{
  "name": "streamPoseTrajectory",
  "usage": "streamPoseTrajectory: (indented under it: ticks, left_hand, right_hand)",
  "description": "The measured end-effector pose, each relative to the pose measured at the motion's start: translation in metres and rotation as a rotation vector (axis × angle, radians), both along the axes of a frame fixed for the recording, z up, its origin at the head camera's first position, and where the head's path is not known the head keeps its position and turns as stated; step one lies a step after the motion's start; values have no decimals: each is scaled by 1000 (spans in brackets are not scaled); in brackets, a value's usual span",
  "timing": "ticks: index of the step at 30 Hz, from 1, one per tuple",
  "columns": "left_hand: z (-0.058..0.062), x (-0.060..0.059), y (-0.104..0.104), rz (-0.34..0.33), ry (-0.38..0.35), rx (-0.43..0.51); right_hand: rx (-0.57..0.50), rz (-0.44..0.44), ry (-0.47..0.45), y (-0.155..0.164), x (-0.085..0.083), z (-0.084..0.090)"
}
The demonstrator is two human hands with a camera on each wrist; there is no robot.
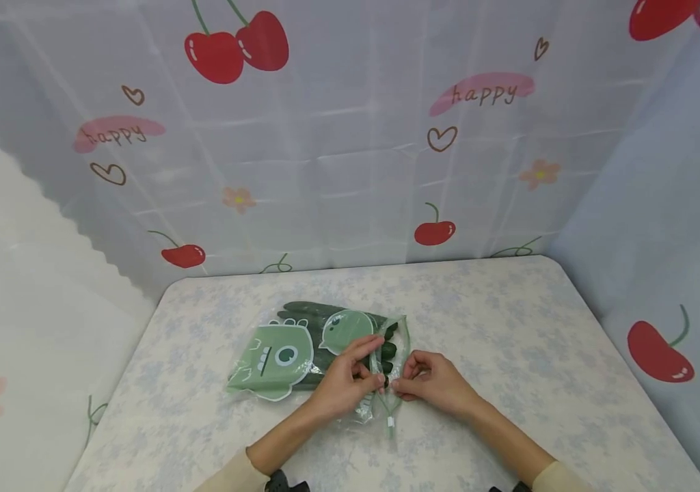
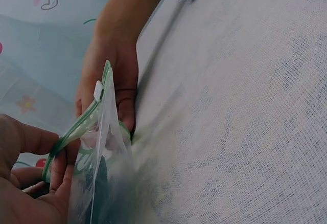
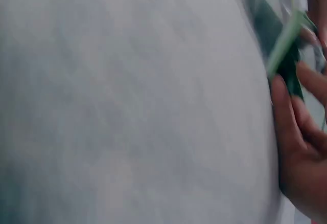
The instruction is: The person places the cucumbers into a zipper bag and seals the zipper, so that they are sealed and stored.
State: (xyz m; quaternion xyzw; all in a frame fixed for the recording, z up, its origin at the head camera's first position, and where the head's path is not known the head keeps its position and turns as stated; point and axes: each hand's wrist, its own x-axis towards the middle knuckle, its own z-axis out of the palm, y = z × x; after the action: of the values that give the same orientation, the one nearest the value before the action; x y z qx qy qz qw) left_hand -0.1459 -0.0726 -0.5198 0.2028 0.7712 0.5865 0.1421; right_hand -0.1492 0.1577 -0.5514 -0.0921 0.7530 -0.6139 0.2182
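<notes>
A clear zip bag (image 1: 282, 355) printed with green cartoon monsters lies on its side on the table. Long dark green vegetables that look like cucumbers (image 1: 310, 309) show through the plastic, their rounded ends toward the bag's mouth. My left hand (image 1: 344, 383) pinches one side of the green-edged mouth, as the zip strip (image 2: 76, 127) between thumb and fingers shows in the left wrist view. Across from it, my right hand (image 1: 436, 383) pinches the other side of the mouth. The mouth stands parted between both hands. A white slider (image 1: 390, 422) sits at the zip's near end.
The table (image 1: 504, 328) wears a pale cloth with a faint blue pattern. Behind it hangs a white curtain (image 1: 338, 178) printed with cherries, hearts and flowers, and similar sheets close off both sides. The right wrist view is blurred.
</notes>
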Motion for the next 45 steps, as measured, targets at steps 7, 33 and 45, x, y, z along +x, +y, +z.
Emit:
streamPoseTrajectory:
  ticks: [7,33,45]
  left_hand:
    - [6,-2,5,-103,98,-134]
    - [12,38,-37,-276,675,-470]
    - [-10,54,-37,-302,823,-554]
  right_hand:
    - [-136,34,-38,35,8,9]
    - [-70,227,-255,8,76,22]
    - [-147,193,-321,-15,75,9]
